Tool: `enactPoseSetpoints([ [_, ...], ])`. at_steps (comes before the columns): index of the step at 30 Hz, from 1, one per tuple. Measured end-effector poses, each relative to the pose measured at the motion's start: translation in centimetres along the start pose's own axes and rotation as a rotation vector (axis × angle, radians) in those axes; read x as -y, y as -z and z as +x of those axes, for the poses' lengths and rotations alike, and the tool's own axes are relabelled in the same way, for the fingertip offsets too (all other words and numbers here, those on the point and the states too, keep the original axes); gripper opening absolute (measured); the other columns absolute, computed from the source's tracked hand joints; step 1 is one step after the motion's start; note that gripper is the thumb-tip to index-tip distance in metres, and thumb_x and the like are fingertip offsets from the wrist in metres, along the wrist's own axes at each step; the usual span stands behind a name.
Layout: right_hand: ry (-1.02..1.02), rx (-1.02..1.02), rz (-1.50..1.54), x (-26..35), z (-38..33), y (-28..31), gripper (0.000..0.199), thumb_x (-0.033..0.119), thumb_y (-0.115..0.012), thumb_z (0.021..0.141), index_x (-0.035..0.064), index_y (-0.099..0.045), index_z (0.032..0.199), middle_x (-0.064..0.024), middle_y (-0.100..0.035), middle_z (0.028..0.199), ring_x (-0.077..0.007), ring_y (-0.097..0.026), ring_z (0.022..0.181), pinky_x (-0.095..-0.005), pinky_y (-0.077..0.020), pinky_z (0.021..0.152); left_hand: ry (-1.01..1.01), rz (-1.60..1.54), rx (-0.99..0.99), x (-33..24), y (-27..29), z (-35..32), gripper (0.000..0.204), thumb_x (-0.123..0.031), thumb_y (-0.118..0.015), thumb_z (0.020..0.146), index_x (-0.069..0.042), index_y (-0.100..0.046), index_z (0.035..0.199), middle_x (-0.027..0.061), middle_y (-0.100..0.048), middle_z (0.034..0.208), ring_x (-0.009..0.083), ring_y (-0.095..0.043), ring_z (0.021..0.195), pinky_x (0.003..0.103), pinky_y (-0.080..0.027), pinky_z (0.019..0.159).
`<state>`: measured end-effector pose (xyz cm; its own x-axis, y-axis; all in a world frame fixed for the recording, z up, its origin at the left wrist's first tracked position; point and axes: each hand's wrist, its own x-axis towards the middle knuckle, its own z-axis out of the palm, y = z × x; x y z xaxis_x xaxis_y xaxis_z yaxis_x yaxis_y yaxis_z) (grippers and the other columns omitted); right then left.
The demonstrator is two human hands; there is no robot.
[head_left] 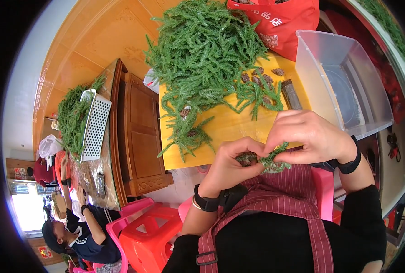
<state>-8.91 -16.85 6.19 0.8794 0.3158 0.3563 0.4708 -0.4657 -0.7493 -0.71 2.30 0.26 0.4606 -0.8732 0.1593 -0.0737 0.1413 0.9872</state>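
Note:
In front of my apron, my left hand (234, 166) and my right hand (305, 136) meet with fingertips pinched together on a small green artificial pine sprig (273, 161). A brown pine cone (245, 158) shows between the left thumb and fingers, beside the sprig. Just beyond the hands, on the yellow tabletop (252, 129), lie several loose pine cones (278, 72) and a bundle of thin dark wires (291, 94). Nearer the table's left corner is a green branch piece (184, 136) with cones set in it.
A big heap of green artificial branches (202, 54) covers the far table. Behind stands a red bag (280, 27); a clear plastic bin (318, 73) is at the right. To the left are a red stool (150, 232), a white perforated basket (95, 125) with greenery, and a seated person (91, 245).

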Motion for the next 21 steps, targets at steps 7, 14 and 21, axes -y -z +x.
enactPoseSetpoints([
  [7,0.085,0.008,-0.163,0.06,-0.18,-0.07,0.011,0.009,-0.071,0.066,0.0113,-0.064,0.074,-0.0007,-0.056,0.077,-0.0198,-0.054,0.07,-0.0306,-0.044,0.061,0.025,-0.03,0.02,-0.21,-0.03,0.24,0.02,0.007,-0.062,0.068,-0.001,-0.058,0.086,0.0034,-0.064,0.084,0.0071,-0.058,0.076,0.022,-0.047,0.068],
  [14,0.094,-0.019,-0.217,-0.08,-0.37,-0.2,0.011,0.013,-0.07,0.066,0.0102,-0.062,0.073,-0.0002,-0.056,0.076,-0.0197,-0.055,0.068,-0.0308,-0.0439,0.061,0.002,-0.008,-0.002,-0.06,-0.36,0.48,0.019,0.006,-0.064,0.068,-0.002,-0.059,0.085,0.0014,-0.063,0.08,0.0054,-0.056,0.07,0.02,-0.045,0.062],
  [21,0.027,0.024,-0.119,-0.16,-0.58,0.46,0.008,0.011,-0.068,0.069,0.0089,-0.062,0.073,-0.0018,-0.058,0.074,-0.0214,-0.056,0.068,-0.0314,-0.0444,0.061,0.046,0.065,0.01,-0.61,-0.55,0.33,0.022,0.01,-0.064,0.067,-0.001,-0.058,0.085,0.0034,-0.06,0.085,0.0094,-0.057,0.079,0.022,-0.045,0.071],
])
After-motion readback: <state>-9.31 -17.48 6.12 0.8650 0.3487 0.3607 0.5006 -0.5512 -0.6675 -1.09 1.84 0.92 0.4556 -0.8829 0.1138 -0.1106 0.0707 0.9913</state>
